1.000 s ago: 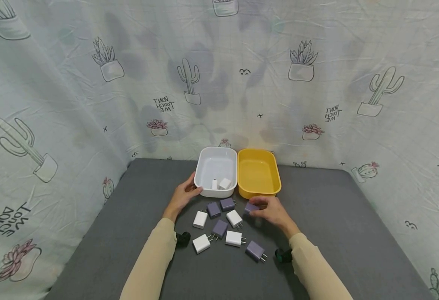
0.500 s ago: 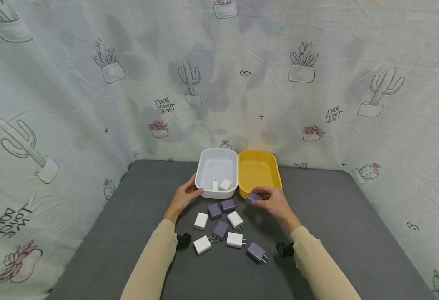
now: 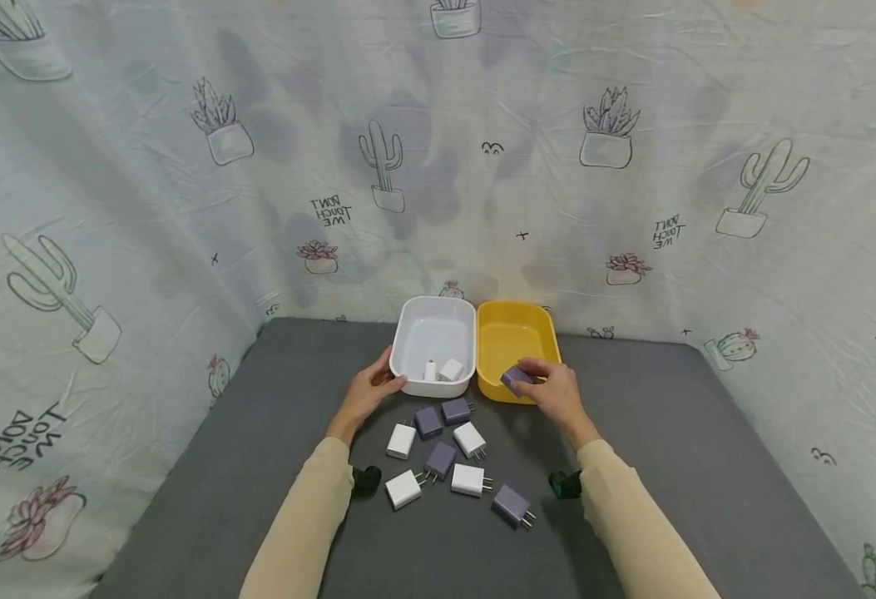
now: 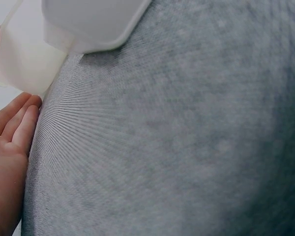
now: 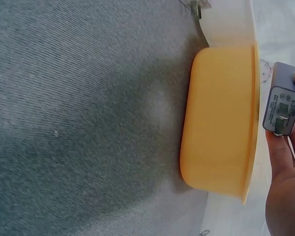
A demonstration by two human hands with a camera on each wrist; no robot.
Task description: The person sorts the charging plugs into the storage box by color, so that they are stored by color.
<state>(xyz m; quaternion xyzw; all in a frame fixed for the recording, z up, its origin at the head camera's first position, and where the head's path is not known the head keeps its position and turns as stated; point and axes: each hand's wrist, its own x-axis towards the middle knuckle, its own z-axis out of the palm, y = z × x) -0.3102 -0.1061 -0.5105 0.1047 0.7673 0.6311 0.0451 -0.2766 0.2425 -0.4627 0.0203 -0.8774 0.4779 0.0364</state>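
My right hand pinches a purple plug-in charger between thumb and fingers. In the head view the charger overlaps the front rim of the yellow bin; in the right wrist view the charger is just above that rim, its prong end toward the camera. My left hand rests against the left side of the white bin, fingers straight along its wall and thumb at the front corner. Inside the white bin lie two white chargers.
Before the bins, several purple chargers and white chargers lie scattered on the grey tabletop. The bins stand side by side near the back edge. Behind them hangs a cactus-print curtain.
My right hand has lifted the purple charger from the table in front of the yellow bin and carried it up to the bin's front rim. My left hand stays at the white bin.
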